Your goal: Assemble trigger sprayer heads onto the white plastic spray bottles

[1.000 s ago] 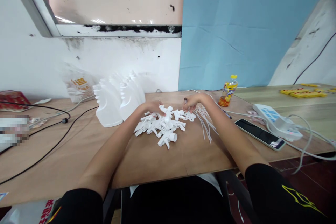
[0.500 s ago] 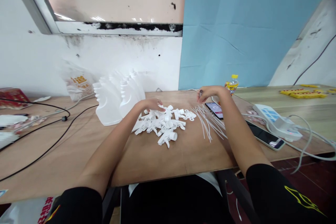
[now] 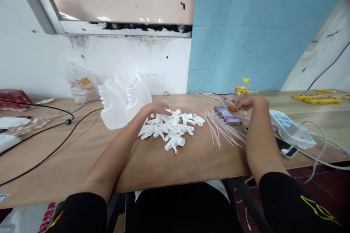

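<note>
My left hand [image 3: 158,109] rests on the back of a pile of white trigger spray heads [image 3: 175,131], fingers stretched out and gripping nothing I can see. At the right, my right hand [image 3: 246,102] has its fingers bent together at a small orange and clear packet [image 3: 233,107], in front of a drink bottle with a yellow cap [image 3: 242,89]. Its fingertips are partly hidden. Thin white dip tubes [image 3: 218,127] lie fanned between the hands, with several small white rings [image 3: 199,120] beside the pile.
White plastic bottles [image 3: 112,111] stand in a group behind my left forearm. One phone [image 3: 231,117] lies by the tubes, another [image 3: 286,147] by my right forearm. A white power strip [image 3: 291,131] with cables sits at the right. Black cables [image 3: 57,151] cross the left side.
My right hand has moved right, away from above the tubes and over to the orange packet. The phone by the tubes has turned more crosswise. My left hand stays on the pile.
</note>
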Demonstrator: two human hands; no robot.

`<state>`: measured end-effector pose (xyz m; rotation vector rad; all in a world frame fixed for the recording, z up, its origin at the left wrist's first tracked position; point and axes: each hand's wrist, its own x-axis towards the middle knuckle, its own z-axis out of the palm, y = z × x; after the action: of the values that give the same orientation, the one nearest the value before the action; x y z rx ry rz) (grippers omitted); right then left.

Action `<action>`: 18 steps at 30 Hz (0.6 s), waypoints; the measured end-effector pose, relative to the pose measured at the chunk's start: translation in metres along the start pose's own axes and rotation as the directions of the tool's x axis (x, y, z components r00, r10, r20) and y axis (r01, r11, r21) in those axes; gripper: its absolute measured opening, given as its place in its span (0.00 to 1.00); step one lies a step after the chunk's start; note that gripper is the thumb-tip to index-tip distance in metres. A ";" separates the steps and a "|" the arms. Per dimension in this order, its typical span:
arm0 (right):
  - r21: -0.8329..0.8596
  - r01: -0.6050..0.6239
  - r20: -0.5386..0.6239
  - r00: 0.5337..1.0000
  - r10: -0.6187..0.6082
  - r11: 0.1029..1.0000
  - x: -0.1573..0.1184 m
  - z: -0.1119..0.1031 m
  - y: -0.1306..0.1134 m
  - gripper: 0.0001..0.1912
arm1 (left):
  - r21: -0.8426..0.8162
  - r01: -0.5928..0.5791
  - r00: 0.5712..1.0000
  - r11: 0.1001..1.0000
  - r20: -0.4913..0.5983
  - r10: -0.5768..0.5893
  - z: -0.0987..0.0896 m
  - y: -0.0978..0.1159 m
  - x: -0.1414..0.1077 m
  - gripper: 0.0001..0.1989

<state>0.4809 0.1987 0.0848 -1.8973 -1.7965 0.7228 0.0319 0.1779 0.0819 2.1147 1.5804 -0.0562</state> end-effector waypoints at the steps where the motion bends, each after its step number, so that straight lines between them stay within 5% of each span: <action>1: -0.016 -0.067 0.018 0.998 0.067 0.998 -0.002 -0.002 0.005 0.14 | -0.003 0.001 1.000 1.000 -0.001 -0.001 0.000 0.000 0.000 0.43; 3: -0.077 -0.234 0.069 0.968 0.240 0.969 -0.005 -0.004 0.015 0.14 | 0.001 0.002 1.000 1.000 -0.002 -0.002 0.000 -0.001 0.000 0.43; 6: -0.101 -0.314 0.101 0.941 0.323 0.944 -0.003 -0.004 0.031 0.12 | 0.031 -0.006 1.000 1.000 -0.007 0.006 0.000 0.000 -0.002 0.42; 12: -0.049 -0.313 0.153 0.936 0.316 0.949 0.010 -0.007 0.047 0.06 | 0.030 -0.001 0.999 1.000 -0.047 0.002 0.001 0.001 -0.002 0.39; 18: 0.031 -0.241 0.168 0.958 0.233 0.970 0.012 -0.030 0.018 0.03 | 0.018 -0.003 0.992 1.000 -0.123 0.005 0.006 -0.005 0.008 0.36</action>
<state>0.5141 0.2110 0.0956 -2.0952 -1.6399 1.0252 0.0321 0.1838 0.0721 2.1721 1.6510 0.0634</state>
